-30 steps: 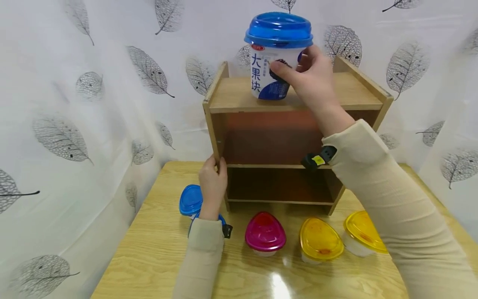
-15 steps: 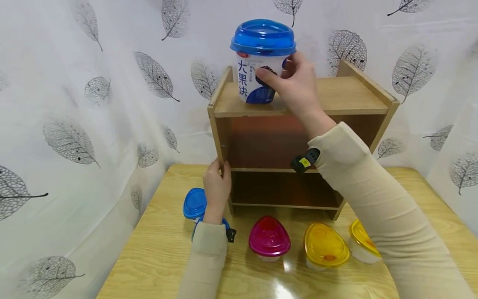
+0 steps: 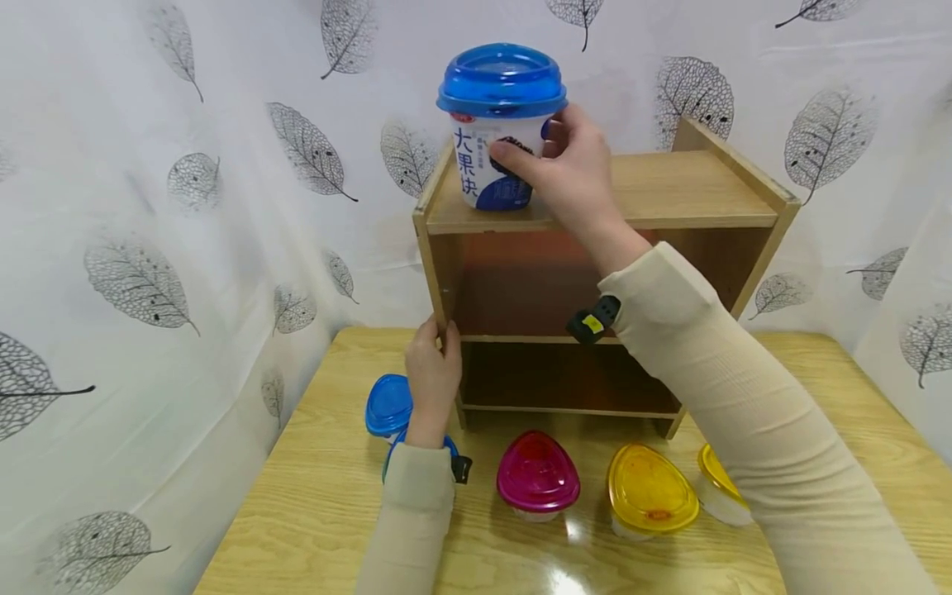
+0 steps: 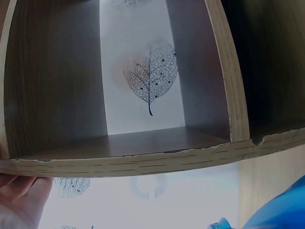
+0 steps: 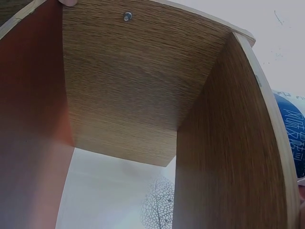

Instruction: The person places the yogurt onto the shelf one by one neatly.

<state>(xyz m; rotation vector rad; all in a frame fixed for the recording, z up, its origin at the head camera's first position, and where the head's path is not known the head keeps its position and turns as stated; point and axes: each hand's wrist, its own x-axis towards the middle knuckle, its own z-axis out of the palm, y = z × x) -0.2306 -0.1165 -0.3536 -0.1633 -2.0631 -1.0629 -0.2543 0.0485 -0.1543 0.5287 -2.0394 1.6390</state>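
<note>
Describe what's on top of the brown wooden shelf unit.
A white printed cup with blue lid, held by the right hand; contact with the top board unclear. What's behind them is hidden.

Glare whitens the table (image 3: pixel 476 562) before me; the lower compartment (image 3: pixel 565 376) lies in shadow. My dimmer wrist views bow the shelf's (image 4: pixel 124 164) edges.

I see into the shelf (image 5: pixel 133 71): a screw (image 5: pixel 127 16) near 12 o'clock, leaf-print curtain (image 5: pixel 155 200) at 6. My left grip (image 5: pixel 68 2) shows one fingertip at 11; at 3 the cup (image 5: pixel 293 129), cropped, my right grip (image 5: pixel 302 215) at 4.
</note>
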